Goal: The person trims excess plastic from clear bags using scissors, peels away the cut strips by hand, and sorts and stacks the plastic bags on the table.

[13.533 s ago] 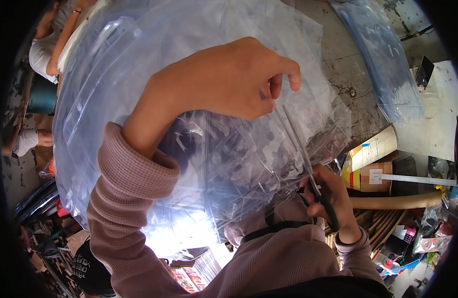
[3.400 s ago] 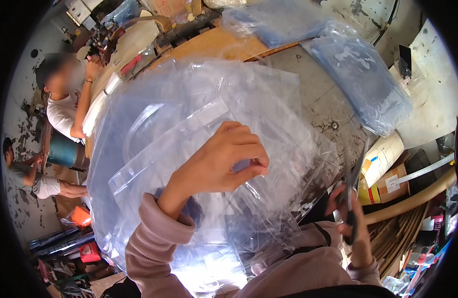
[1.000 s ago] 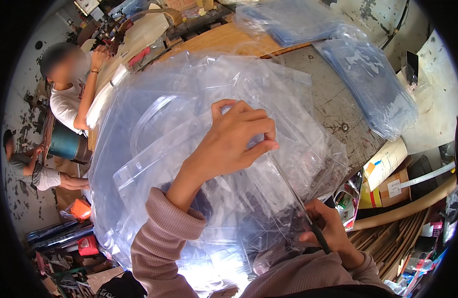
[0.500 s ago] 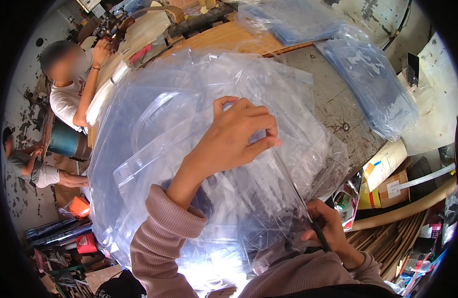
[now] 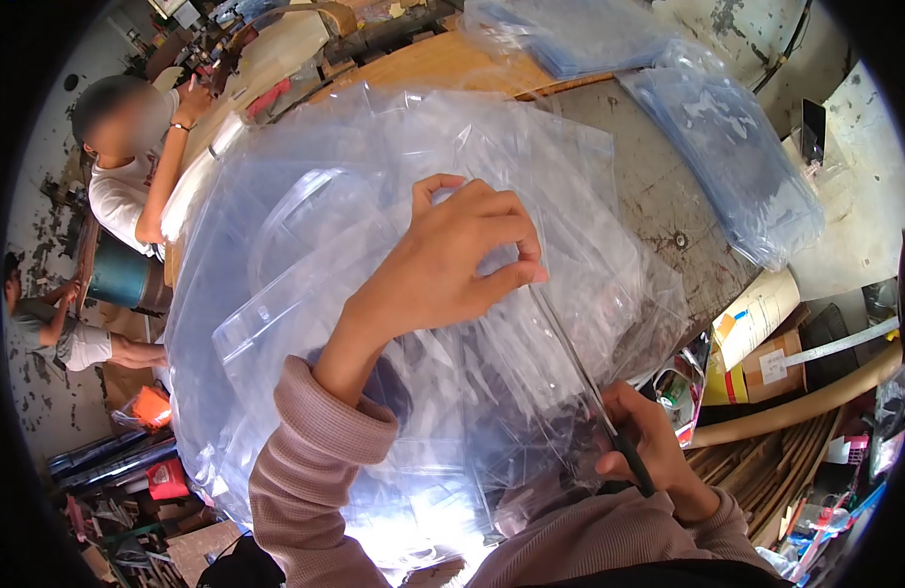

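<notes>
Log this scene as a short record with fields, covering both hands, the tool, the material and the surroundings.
left hand: above the plastic, thumb and index fingertips together near the scissors' tips; whether film is pinched is unclear
right hand: holding scissors by the handles
scissors: dark handles, blades pointing toward the left hand
material: clear plastic sheets, loosely overlapping in a large pile
upper right: bluish plastic stack; phone beyond it
right side: cardboard box with a white label
people: co-worker in white shirt at upper left
</notes>
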{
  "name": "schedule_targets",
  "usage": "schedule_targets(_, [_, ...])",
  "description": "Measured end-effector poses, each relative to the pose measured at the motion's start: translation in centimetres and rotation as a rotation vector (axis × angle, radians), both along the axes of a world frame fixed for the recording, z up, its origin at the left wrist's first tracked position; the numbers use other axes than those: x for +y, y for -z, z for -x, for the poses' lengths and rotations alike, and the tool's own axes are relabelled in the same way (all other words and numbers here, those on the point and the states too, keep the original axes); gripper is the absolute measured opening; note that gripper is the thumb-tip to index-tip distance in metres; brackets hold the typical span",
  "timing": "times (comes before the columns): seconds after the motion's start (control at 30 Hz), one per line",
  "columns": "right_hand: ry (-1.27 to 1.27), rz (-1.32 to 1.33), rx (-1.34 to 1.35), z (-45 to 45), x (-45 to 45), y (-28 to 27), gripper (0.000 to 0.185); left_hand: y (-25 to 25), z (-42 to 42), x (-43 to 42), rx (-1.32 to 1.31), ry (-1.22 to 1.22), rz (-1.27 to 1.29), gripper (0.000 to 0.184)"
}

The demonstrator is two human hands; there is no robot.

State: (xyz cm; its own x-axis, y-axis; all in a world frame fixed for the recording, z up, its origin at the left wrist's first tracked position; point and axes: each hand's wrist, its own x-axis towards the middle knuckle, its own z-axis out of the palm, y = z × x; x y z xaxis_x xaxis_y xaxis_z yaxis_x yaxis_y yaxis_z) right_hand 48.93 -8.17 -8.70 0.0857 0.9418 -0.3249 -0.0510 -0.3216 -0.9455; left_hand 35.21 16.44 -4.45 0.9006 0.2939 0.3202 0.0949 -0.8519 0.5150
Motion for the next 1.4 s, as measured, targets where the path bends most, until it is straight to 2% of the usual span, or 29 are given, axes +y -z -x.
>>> schedule_targets(0.07, [-0.022,-0.046,-0.094,-0.1,0.1,0.2,0.069,0.0,0.1,0.0,0.007,-0.001,0.011,0.012])
schedule_targets(0.4, [0.057,-0.058,-0.112,0.4,0.2,0.1,0.066,-0.3,0.0,0.0,0.018,0.004,0.026,0.011])
schedule_targets(0.47, [0.044,-0.067,-0.190,0.3,0.2,0.1,0.066,-0.2,0.0,0.1,0.018,0.005,0.027,0.011])
schedule_targets(0.67, [0.134,-0.092,-0.075,0.6,-0.5,1.6,0.067,-0.2,0.0,0.0,0.008,-0.007,0.019,0.012])
schedule_targets(0.8, [0.105,-0.088,-0.030,0.4,-0.3,1.5,0.069,-0.2,0.0,0.0,0.009,-0.007,0.023,0.013])
schedule_targets(1.4, [0.050,-0.050,-0.196,0.4,0.4,0.1,0.072,-0.1,0.1,0.1,0.042,0.005,0.065,0.012])
